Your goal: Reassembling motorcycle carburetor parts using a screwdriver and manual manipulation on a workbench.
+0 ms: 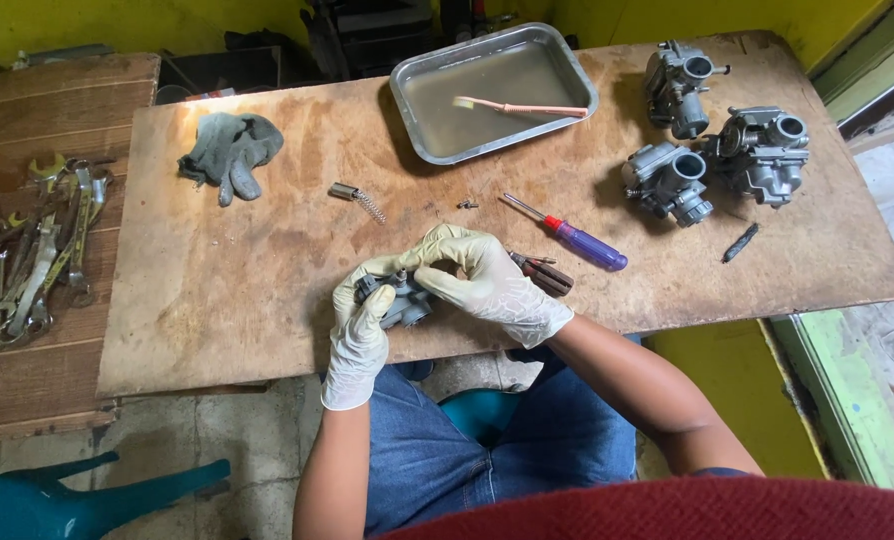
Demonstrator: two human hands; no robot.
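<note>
Both my hands wear pale rubber gloves and meet at the near edge of a plywood table [247, 300]. My left hand [359, 325] cradles a small grey metal carburetor [405, 303] from below. My right hand [482, 280] curls over its top, fingertips pinching at a small part on it. Just right of my right hand lies a dark pair of pliers [544, 274]. A screwdriver with a red and purple handle [577, 238] lies a little farther out.
Three grey carburetors [667, 180] stand at the far right. A metal tray [492, 90] with liquid and a toothbrush sits at the back. A grey glove [229, 152], a spring part [357, 198], small screws [467, 204] and wrenches [27, 260] on the left bench.
</note>
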